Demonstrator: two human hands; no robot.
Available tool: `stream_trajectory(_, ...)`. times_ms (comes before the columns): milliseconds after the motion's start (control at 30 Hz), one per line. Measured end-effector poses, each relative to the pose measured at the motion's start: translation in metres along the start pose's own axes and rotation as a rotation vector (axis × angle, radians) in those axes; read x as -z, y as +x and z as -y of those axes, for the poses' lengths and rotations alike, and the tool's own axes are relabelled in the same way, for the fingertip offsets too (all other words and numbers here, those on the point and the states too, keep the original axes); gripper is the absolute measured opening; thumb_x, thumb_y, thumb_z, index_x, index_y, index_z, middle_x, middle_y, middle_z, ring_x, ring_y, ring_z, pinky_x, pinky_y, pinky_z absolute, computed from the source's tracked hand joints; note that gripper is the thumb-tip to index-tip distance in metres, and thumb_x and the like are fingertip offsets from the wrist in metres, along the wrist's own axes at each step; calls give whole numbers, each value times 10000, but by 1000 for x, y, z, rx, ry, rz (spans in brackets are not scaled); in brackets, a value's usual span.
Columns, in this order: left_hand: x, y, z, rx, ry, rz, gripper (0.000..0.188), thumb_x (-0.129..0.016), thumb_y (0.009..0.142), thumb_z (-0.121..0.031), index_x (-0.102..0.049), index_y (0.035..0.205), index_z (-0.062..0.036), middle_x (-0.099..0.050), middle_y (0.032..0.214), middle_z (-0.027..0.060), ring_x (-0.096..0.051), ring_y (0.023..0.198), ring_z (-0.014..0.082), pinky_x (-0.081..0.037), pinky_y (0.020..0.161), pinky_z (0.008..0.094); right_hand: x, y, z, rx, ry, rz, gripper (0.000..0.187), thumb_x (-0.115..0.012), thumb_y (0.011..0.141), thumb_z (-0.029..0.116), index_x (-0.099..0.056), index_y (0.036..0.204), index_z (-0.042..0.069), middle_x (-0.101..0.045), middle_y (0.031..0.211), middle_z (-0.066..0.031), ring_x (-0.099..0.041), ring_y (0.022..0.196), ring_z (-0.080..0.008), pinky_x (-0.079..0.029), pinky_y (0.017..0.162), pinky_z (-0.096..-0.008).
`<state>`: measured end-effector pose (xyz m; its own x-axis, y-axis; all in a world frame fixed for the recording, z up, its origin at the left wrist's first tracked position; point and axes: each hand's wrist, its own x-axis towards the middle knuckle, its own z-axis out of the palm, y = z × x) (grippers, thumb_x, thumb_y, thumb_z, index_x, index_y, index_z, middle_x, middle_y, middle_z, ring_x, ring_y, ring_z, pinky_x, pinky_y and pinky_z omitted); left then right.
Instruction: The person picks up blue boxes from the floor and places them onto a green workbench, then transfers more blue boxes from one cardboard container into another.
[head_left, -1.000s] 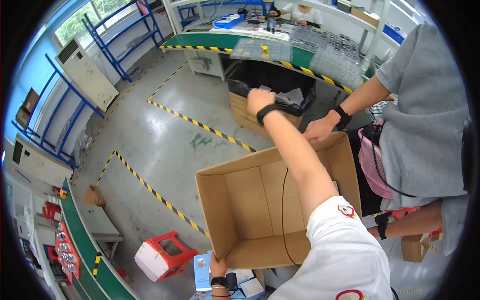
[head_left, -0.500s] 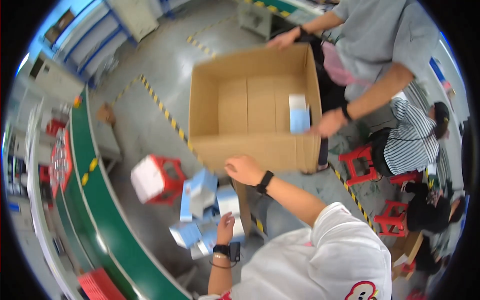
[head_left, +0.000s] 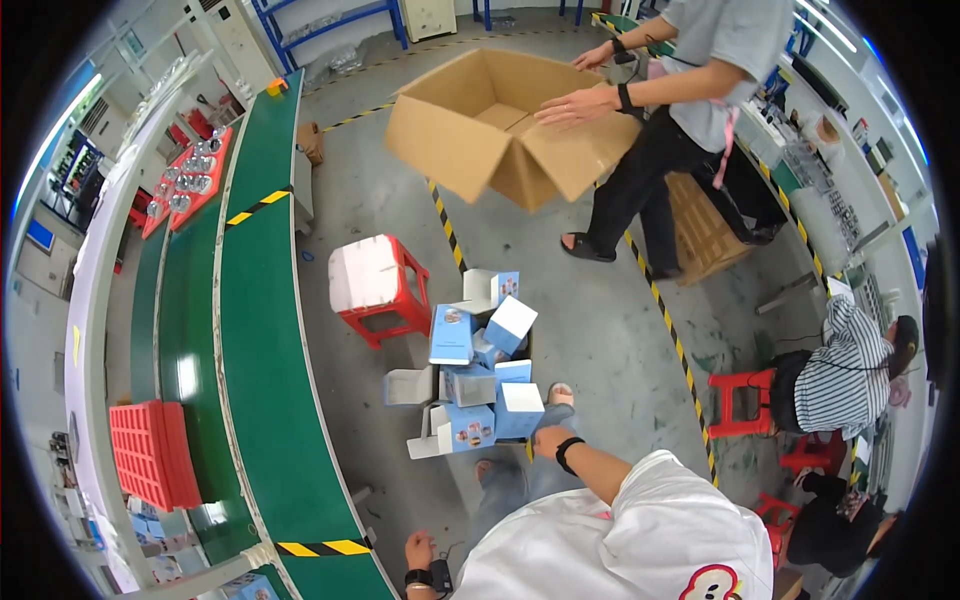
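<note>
My right hand (head_left: pixel 550 441) hangs beside the nearest of several blue-and-white boxes (head_left: pixel 520 410); its fingers point down and are mostly hidden, and whether it touches the box I cannot tell. Low in the view, my left hand (head_left: pixel 420 549) is held apart from everything, fingers loosely apart and nothing in them. The boxes lie in a heap in front of me, some with white flaps standing up, such as one box (head_left: pixel 409 386) at the left. A large open carton (head_left: pixel 450 140) is off the floor and tilted, with a co-worker's hands at it.
A red stool (head_left: pixel 390 300) with a white top stands left of the heap. The green conveyor bench (head_left: pixel 270 400) runs along my left, bearing red crates (head_left: pixel 155 455) and a red tray (head_left: pixel 190 185). Another carton (head_left: pixel 705 230) sits behind the co-worker. People sit near red stools (head_left: pixel 740 405) at right.
The big carton has gone from right in front of me to farther off, with the co-worker. My right hand has left its side, my left hand has drawn back from the heap, and the view has shifted.
</note>
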<state>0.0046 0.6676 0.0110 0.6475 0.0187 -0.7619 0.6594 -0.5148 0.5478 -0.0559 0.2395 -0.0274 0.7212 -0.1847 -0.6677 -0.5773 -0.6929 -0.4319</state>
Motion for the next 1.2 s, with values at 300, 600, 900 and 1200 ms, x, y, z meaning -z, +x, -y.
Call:
stream_trajectory(300, -61, 61, -16, -49, 181, 69, 280, -521, 813, -109, -563, 1073, -12, -632, 808, 91, -601, 662, 176, -483, 549, 281, 55, 65, -42, -67, 225, -157, 239, -578, 761, 280, -675, 836, 75, -664, 863, -151, -624, 832, -325, -484, 756, -420)
stream_trajectory(600, -149, 163, 41, 569, -444, -97, 647, -622, 763, -123, -302, 1321, -201, -442, 1136, 114, -558, 896, 331, -532, 601, 452, 52, 197, -157, -349, 500, -468, 272, -586, 774, 254, -650, 939, 47, -661, 840, -168, -637, 814, -311, -497, 727, -380)
stream_trajectory(900, -271, 215, 29, 437, -1186, 196, 473, -560, 871, -263, -400, 1306, -170, -497, 1251, 79, -519, 1063, 311, -493, 808, 537, 152, 409, -155, -168, 1041, -104, 631, -499, 851, 519, -402, 1364, 165, -476, 1321, -77, -417, 1231, -273, -425, 905, -470)
stream_trajectory(1200, -289, 251, -2, 504, -848, 6, 376, -509, 896, -414, -479, 1191, -184, -551, 1151, 68, -570, 988, 250, -528, 670, 510, 134, 430, -138, 69, 810, 277, 422, -560, 893, 207, -499, 1303, 126, -583, 1197, -70, -548, 1074, -172, -438, 909, -308)
